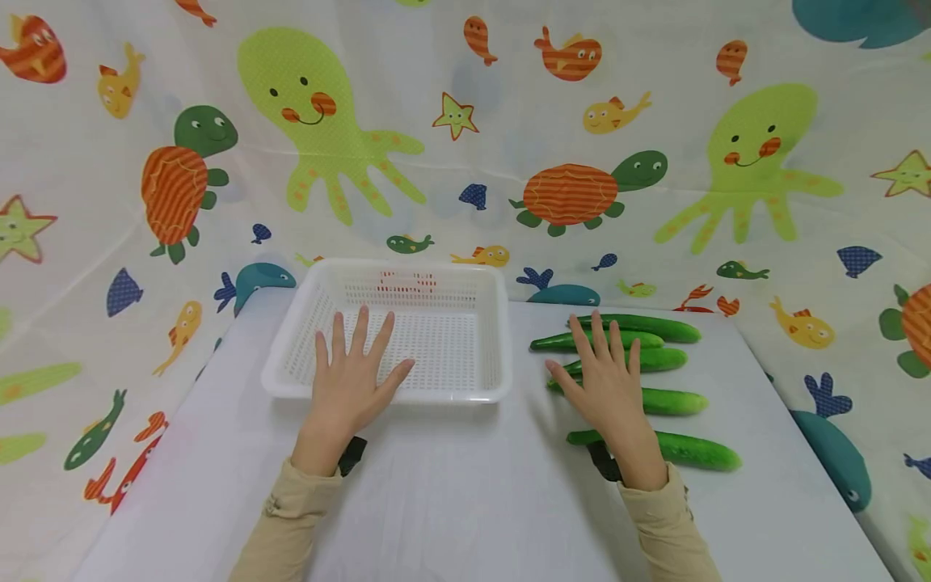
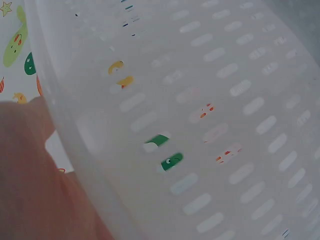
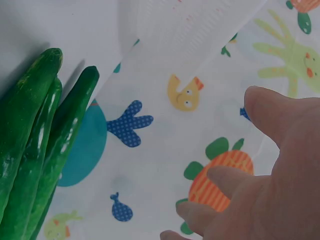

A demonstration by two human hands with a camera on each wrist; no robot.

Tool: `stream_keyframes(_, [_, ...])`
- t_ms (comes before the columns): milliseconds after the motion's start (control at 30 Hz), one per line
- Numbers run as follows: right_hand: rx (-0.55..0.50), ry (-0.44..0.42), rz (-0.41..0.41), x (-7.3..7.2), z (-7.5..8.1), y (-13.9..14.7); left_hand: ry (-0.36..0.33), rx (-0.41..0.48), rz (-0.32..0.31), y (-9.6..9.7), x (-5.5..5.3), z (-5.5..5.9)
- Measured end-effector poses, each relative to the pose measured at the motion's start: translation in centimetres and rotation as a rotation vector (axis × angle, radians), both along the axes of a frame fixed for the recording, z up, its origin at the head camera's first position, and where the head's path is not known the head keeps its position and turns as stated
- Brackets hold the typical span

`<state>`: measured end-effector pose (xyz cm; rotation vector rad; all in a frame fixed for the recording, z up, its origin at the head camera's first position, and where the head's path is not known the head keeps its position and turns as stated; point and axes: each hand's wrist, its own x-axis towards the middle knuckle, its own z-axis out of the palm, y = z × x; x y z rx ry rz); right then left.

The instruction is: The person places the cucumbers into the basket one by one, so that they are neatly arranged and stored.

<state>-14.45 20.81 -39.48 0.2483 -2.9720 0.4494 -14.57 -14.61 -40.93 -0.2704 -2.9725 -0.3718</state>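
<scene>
My left hand (image 1: 349,390) is held with straight, spread fingers over the front rim of a white plastic basket (image 1: 451,396). Its fingers overlap the basket's inside in the head view and grip nothing. In the left wrist view the slotted basket wall (image 2: 95,135) fills most of the picture beside part of the hand (image 2: 30,160). My right hand (image 1: 609,394), fingers also spread, is above several green cucumbers (image 1: 701,451) and partly hides them. In the right wrist view this hand (image 3: 280,165) holds nothing, and some cucumbers (image 3: 55,145) lie at the left.
A white-covered table (image 1: 451,501) carries the basket on the left and the cucumbers in a loose column on the right. Behind and around it hangs a curtain (image 1: 451,218) printed with sea animals. Beige sleeves (image 1: 284,517) cover both forearms.
</scene>
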Motion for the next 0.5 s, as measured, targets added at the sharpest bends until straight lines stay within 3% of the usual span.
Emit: stream_keyframes(500, [-0.018, 0.003, 0.003, 0.17, 0.55, -0.20, 0.007, 0.018, -0.009, -0.04, 0.13, 0.00])
